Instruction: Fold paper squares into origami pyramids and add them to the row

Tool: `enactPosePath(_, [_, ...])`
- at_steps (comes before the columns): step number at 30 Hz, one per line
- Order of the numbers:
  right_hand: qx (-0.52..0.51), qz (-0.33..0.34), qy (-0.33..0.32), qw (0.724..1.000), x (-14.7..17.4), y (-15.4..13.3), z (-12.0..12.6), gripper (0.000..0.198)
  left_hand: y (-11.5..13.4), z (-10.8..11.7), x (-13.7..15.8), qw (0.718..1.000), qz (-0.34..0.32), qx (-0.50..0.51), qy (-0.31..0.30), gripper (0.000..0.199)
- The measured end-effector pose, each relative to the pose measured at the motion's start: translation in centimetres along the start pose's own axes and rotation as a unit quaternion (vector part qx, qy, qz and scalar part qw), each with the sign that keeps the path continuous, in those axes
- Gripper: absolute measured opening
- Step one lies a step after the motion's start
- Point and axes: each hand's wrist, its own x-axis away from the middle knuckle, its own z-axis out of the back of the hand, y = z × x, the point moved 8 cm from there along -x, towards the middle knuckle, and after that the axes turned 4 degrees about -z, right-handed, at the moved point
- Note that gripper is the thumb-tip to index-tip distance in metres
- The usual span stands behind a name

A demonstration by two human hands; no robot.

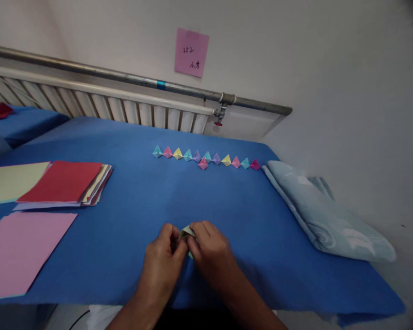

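A small folded piece of pale green paper (187, 231) is pinched between my two hands, just above the blue tabletop near its front edge. My left hand (164, 256) grips its left side with thumb and fingertips. On the other side, my right hand (209, 250) has its fingers closed over the paper and covers much of it. Beyond my hands, several small folded paper shapes (226, 160) in blue, pink, yellow and purple stand in a row. One pink folded shape (203, 163) sits just in front of that row.
Stacked sheets with a red paper (64, 181) on top lie at left, beside pale yellow paper (15, 181). Nearer is pink paper (27, 252). A folded light-blue cloth (323, 215) rests at right. Behind the blue-covered table (131, 183) are a radiator (117, 109) and a pipe (124, 77).
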Motion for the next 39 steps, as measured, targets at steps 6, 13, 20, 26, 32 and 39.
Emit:
enactPosePath(6, [-0.08,-0.026,0.016,0.996,0.0,0.8,-0.2,0.017,-0.5,0.0,-0.1,1.0,0.014,0.013,-0.004,0.01])
enactPosePath(13, [-0.174,-0.064,0.037,0.982,0.1,1.5,-0.2,0.02,-1.2,-0.5,-0.1,0.993,0.045,0.111,-0.018,0.011])
enactPosePath(20, [-0.212,-0.099,0.026,0.972,0.2,1.9,-0.7,0.02,-0.8,-0.7,-0.1,0.988,0.043,0.141,-0.036,0.014])
enactPosePath(26, [-0.226,-0.06,0.057,0.971,0.5,1.6,-0.5,0.032,-0.3,-0.4,-0.1,0.992,0.021,0.118,-0.025,0.011])
enactPosePath(32, [-0.281,-0.069,0.035,0.957,0.7,1.8,-0.9,0.025,-0.3,-0.6,-0.2,0.979,0.023,0.2,-0.03,0.011])
enactPosePath(39, [-0.339,-0.129,0.013,0.932,0.7,2.4,-1.7,0.021,-1.7,-1.0,-0.2,0.958,0.068,0.278,0.002,0.024])
